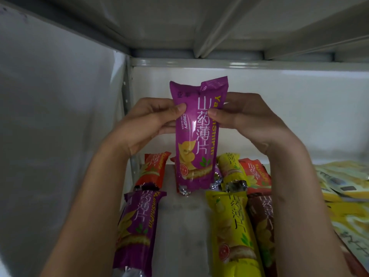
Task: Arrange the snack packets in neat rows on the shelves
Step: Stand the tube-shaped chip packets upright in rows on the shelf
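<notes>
Head view: a white metal shelf (179, 226) seen from above and in front, with both hands raised over it.
Left hand (143, 124): curled on the left edge of a long purple foil snack packet with white lettering (194, 136), thumb pressed on its front.
Right hand (245, 116): curled on the right edge of the same packet, thumb on the front, other fingers behind it.
Held packet: upright, between the two hands, lifted above the back of the shelf; its crimped lower end hangs just over the shelf floor.
Shelf contents, left: a second purple packet (135, 230) lying lengthwise, with an orange-red packet (153, 170) behind it.
Shelf contents, right: a yellow packet (231, 232) beside a dark brown packet (261, 226), and behind them another yellow packet (231, 168) and a red packet (255, 174).
Far right: flat pale yellow bags (343, 180), overlapping, print too blurred to read.
Hidden or cut off: the near ends of the front packets run out of frame; the brown packet is partly covered by the right forearm.
</notes>
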Motion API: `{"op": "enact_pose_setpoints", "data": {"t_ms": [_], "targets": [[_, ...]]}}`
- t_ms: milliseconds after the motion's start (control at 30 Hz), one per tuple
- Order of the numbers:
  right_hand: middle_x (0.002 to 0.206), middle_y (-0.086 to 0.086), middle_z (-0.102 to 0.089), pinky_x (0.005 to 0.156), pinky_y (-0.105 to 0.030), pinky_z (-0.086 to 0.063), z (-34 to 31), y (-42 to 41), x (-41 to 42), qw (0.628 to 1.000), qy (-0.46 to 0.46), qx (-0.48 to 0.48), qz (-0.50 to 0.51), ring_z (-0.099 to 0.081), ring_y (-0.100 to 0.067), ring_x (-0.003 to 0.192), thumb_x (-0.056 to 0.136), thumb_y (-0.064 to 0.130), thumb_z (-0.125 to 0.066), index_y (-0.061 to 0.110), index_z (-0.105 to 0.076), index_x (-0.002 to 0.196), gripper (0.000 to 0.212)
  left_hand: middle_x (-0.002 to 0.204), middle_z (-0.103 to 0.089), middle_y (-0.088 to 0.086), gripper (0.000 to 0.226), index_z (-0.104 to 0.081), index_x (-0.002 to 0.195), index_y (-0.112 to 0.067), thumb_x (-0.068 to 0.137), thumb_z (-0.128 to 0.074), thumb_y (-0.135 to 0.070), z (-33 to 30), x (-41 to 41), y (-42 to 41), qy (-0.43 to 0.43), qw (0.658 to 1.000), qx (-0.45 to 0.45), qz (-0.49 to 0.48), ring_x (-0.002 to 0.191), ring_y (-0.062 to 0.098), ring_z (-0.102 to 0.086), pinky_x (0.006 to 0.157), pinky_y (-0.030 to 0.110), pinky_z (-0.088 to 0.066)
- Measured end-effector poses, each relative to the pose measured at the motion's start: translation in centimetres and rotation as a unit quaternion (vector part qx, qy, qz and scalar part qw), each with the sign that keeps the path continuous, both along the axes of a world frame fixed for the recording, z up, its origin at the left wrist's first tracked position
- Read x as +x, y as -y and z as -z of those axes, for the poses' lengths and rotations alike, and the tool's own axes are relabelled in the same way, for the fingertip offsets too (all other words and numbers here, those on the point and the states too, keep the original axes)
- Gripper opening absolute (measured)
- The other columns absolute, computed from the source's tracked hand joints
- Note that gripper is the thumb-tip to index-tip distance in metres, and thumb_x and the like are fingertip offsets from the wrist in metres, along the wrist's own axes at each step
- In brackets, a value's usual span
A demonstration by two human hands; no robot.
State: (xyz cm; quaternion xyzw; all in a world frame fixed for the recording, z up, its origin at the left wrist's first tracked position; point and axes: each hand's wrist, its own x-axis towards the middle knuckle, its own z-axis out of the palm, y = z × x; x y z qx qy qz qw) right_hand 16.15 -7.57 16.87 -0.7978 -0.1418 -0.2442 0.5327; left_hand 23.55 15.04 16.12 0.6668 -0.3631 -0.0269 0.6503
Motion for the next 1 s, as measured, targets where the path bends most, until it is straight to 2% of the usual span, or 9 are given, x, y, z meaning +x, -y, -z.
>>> {"op": "enact_pose_setpoints", "data": {"t_ms": [100, 233, 333, 500, 567, 700, 800, 867, 1000], "targets": [[0.101, 0.004, -0.081, 0.073, -0.016, -0.057, 0.0, -0.1, 0.3, 1.0, -0.009, -0.002, 0.005, -0.075, -0.005, 0.093, 0.093, 0.01, -0.074, 0.016, -0.075, 0.119, 0.026, 0.109, -0.08, 0.006, 0.033, -0.076, 0.109, -0.01, 0.084, -0.072, -0.03, 0.2, 0.5, -0.1, 0.012, 1.0, 0.001, -0.02, 0.105, 0.021, -0.077, 0.091, 0.031, -0.062], [0.097, 0.001, -0.081, 0.073, -0.017, -0.055, 0.1, 0.1, 0.5, 0.999, -0.03, -0.013, 0.019, -0.074, -0.006, 0.089, 0.091, 0.012, -0.077, 0.018, -0.077, 0.115, 0.025, 0.107, -0.081, 0.006, 0.031, -0.077, 0.109, -0.012, 0.083, -0.073, -0.029, 0.4, 0.9, -0.2, 0.009, 1.0, 0.018, -0.02, 0.103, 0.021, -0.078, 0.088, 0.03, -0.063], [0.099, -0.001, -0.081, 0.067, -0.009, -0.051, 0.3, -0.1, 0.6, 0.999, -0.044, -0.02, 0.014, -0.074, 0.001, 0.083, 0.092, 0.01, -0.076, 0.014, -0.076, 0.118, 0.026, 0.108, -0.081, 0.007, 0.03, -0.077, 0.11, -0.011, 0.084, -0.073, -0.027, 0.9, 1.3, -0.2, 0.005, 0.999, 0.024, -0.02, 0.103, 0.023, -0.078, 0.087, 0.031, -0.063], [0.112, 0.002, -0.08, 0.089, -0.019, -0.056, 0.4, -0.3, 0.5, 0.998, -0.053, -0.018, -0.029, -0.074, -0.01, 0.107, 0.094, 0.019, -0.073, 0.017, -0.075, 0.122, 0.028, 0.108, -0.08, 0.009, 0.031, -0.076, 0.11, -0.009, 0.083, -0.072, -0.023, 1.1, 1.7, -0.9, -0.012, 1.0, 0.0, -0.015, 0.102, 0.023, -0.078, 0.082, 0.029, -0.063], [0.114, 0.002, -0.079, 0.093, -0.023, -0.057, 0.6, -0.4, 0.7, 0.998, -0.053, -0.027, -0.032, -0.073, -0.013, 0.109, 0.094, 0.017, -0.073, 0.017, -0.075, 0.122, 0.028, 0.109, -0.08, 0.008, 0.032, -0.076, 0.111, -0.009, 0.083, -0.072, -0.024, 1.1, 1.8, -1.0, -0.006, 1.0, 0.01, -0.018, 0.103, 0.023, -0.077, 0.084, 0.03, -0.063], [0.107, -0.002, -0.081, 0.075, -0.013, -0.056, 0.9, -0.6, 1.2, 0.998, -0.054, 0.007, -0.014, -0.076, -0.01, 0.098, 0.091, 0.005, -0.075, 0.01, -0.076, 0.117, 0.027, 0.112, -0.08, 0.008, 0.036, -0.075, 0.117, -0.01, 0.084, -0.071, -0.025, 1.2, 1.7, -0.9, -0.022, 0.999, 0.024, 0.003, 0.104, 0.023, -0.077, 0.087, 0.029, -0.063], [0.103, -0.004, -0.081, 0.072, -0.01, -0.054, 0.9, -0.5, 1.2, 0.998, -0.067, -0.003, -0.01, -0.077, -0.01, 0.095, 0.089, 0.004, -0.076, 0.01, -0.077, 0.116, 0.027, 0.112, -0.08, 0.009, 0.04, -0.074, 0.12, -0.009, 0.082, -0.072, -0.024, 1.3, 1.8, -0.8, -0.032, 0.999, 0.033, 0.013, 0.105, 0.023, -0.077, 0.085, 0.028, -0.062], [0.106, -0.002, -0.081, 0.079, -0.012, -0.056, 0.9, -0.4, 1.0, 0.996, -0.083, -0.015, -0.024, -0.076, -0.011, 0.101, 0.09, 0.008, -0.077, 0.014, -0.077, 0.118, 0.029, 0.112, -0.08, 0.008, 0.04, -0.074, 0.119, -0.009, 0.082, -0.073, -0.023, 1.5, 2.0, -0.9, -0.021, 0.999, 0.04, 0.002, 0.105, 0.023, -0.077, 0.086, 0.029, -0.063], [0.116, 0.003, -0.078, 0.098, -0.026, -0.057, 0.9, 0.0, 0.3, 0.989, -0.114, -0.082, -0.049, -0.073, -0.011, 0.111, 0.092, 0.013, -0.076, 0.022, -0.075, 0.123, 0.033, 0.112, -0.08, 0.006, 0.041, -0.074, 0.119, -0.009, 0.082, -0.074, -0.026, 1.9, 2.3, -1.3, 0.002, 0.997, 0.074, -0.011, 0.105, 0.022, -0.077, 0.089, 0.033, -0.063]]}}
